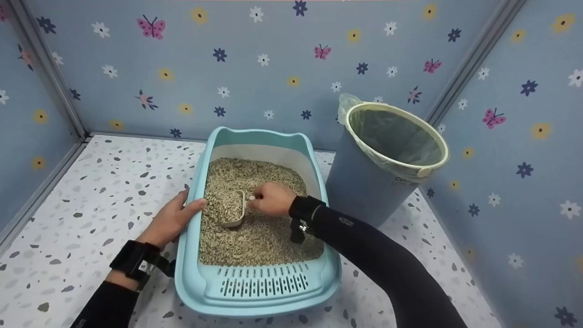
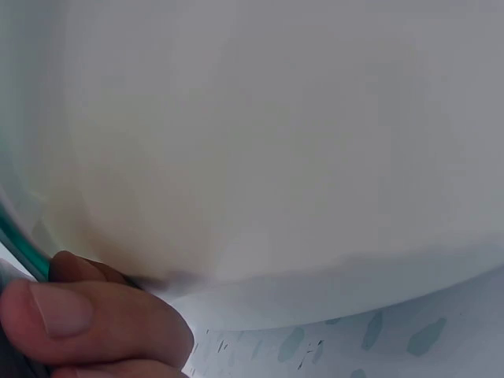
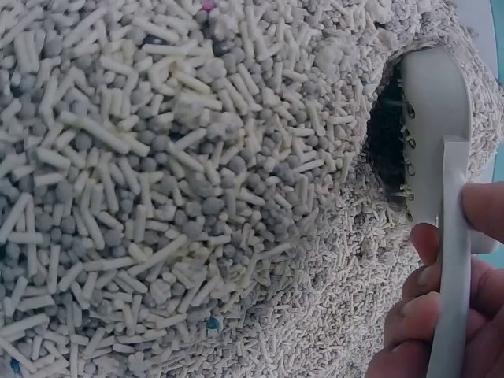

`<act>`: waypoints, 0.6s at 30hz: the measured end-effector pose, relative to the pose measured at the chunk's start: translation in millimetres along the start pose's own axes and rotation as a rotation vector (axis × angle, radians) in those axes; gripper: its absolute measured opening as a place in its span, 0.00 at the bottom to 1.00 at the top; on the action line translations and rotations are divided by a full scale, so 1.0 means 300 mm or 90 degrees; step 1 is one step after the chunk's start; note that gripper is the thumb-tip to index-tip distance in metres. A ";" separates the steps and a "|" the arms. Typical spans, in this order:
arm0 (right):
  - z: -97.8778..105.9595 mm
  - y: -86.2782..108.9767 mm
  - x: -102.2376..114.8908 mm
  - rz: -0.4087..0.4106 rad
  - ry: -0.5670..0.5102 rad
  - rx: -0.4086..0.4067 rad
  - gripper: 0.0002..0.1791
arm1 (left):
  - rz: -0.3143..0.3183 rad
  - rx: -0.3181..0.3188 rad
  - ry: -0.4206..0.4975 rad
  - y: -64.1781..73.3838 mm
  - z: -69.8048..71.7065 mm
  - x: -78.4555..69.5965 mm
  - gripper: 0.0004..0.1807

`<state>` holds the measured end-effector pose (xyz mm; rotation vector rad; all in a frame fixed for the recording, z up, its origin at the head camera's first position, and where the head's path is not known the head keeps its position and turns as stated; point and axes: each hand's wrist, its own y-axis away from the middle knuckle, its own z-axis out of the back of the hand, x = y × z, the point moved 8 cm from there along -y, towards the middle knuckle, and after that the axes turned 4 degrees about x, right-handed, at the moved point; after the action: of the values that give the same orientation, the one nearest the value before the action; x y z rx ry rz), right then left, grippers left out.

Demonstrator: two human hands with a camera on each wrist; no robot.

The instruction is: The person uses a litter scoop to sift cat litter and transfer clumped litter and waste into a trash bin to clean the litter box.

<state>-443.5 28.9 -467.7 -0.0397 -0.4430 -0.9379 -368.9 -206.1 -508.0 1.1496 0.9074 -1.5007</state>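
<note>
A light-blue litter box [image 1: 255, 302] stands on the floor, with pale pelleted litter [image 1: 259, 246] spread inside it. My left hand [image 1: 169, 219] grips the box's left rim, thumb on top; in the left wrist view its curled fingers [image 2: 102, 319] show beside the box's pale outer wall [image 2: 299, 157]. My right hand [image 1: 273, 199] holds a white litter scoop [image 1: 234, 223] by its handle, over the middle of the box. The scoop's head is partly sunk in litter, with litter lying in it. In the right wrist view the fingers wrap round the handle [image 3: 453, 260].
Right of the litter box stands a tall blue-grey bin [image 1: 364, 182], its cream rim holding a thin translucent liner [image 1: 391, 132]. Flowered blue wall panels [image 1: 255, 82] close off the back and both sides. The floor [image 1: 123, 182] is white with grey speckles.
</note>
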 end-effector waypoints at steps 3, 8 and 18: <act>-0.002 0.003 -0.002 -0.004 -0.002 0.004 0.24 | -0.004 -0.002 -0.002 0.002 -0.003 -0.001 0.48; -0.006 0.021 0.008 0.001 0.006 0.023 0.22 | -0.007 0.003 -0.004 0.002 -0.005 -0.004 0.47; -0.016 0.038 0.018 -0.003 0.016 0.029 0.19 | -0.009 0.001 -0.002 0.003 -0.005 -0.006 0.47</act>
<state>-430.2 30.6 -468.2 0.0153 -0.4416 -0.9319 -367.6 -204.3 -506.6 1.1450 0.9140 -1.5142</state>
